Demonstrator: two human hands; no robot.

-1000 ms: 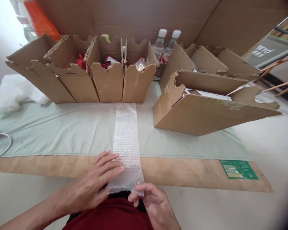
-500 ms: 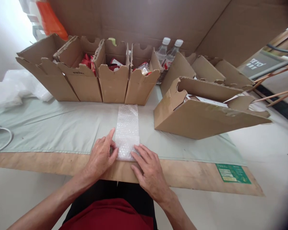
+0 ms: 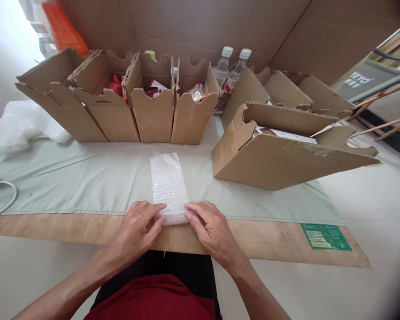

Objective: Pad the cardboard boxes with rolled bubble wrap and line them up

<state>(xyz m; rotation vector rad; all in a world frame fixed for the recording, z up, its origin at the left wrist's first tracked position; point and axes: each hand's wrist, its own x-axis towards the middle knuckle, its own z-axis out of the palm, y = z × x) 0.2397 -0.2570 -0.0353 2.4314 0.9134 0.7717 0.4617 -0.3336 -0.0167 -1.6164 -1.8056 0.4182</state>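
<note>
A strip of clear bubble wrap point(image 3: 168, 178) lies on the green cloth, its far end tilted a little to the left. Its near end is doubled over into a flat fold by the table's front edge. My left hand point(image 3: 140, 224) grips the left side of that fold, index finger on top and thumb at the near edge. On the right side my right hand point(image 3: 213, 226) holds the fold in the same way, between thumb and index finger. Whether anything is wrapped inside the fold I cannot tell.
Several cardboard bins point(image 3: 156, 115) with red packets stand behind the wrap. A larger cardboard box point(image 3: 273, 164) is at the right, near two plastic bottles point(image 3: 231, 73). More bubble wrap point(image 3: 26, 124) is heaped at the left, above a white cable point(image 3: 13, 195). A green label point(image 3: 326, 236) marks the front edge.
The wrap's far end has swung left and come nearer. My left index finger has come down onto the fold, and my right thumb has closed in on its near edge.
</note>
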